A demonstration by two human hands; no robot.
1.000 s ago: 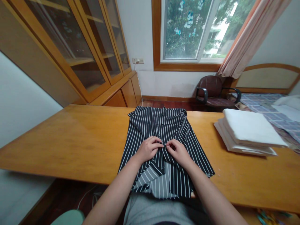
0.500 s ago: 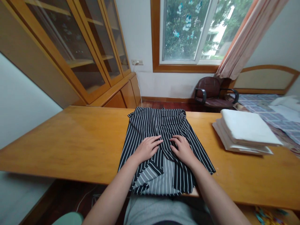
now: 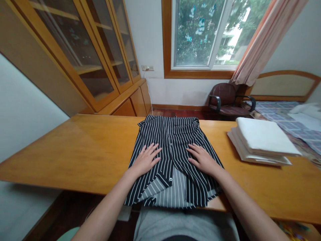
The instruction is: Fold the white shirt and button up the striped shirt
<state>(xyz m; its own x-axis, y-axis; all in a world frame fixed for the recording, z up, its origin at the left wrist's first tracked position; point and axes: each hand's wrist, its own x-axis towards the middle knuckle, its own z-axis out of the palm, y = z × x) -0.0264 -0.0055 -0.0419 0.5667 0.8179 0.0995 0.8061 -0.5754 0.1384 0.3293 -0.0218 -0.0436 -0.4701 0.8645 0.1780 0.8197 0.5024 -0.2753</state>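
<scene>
A black shirt with white stripes [image 3: 164,134] lies front up on the wooden table [image 3: 82,147], its buttoned front running down the middle. At the near end the front flaps part, and the lighter inner side of the cloth shows. My left hand [image 3: 147,159] rests flat on the left half of the shirt, fingers spread. On the right half lies my right hand [image 3: 202,159], also flat with its fingers apart. Neither hand grips the cloth. The near hem reaches the table's front edge, and some creases run across the lower right part.
On the right of the table stands a stack of folded white cloth or padding [image 3: 267,137]. Beyond the table are a brown armchair [image 3: 223,97], a bed [image 3: 281,113], and a glass-fronted cabinet [image 3: 100,63] at the left. A window [image 3: 195,36] with a pink curtain [image 3: 265,47] is behind.
My hands have moved apart, the left one leftward and the right one slightly rightward, over the shirt. A button between them now shows, and the lower right hem has shifted inward.
</scene>
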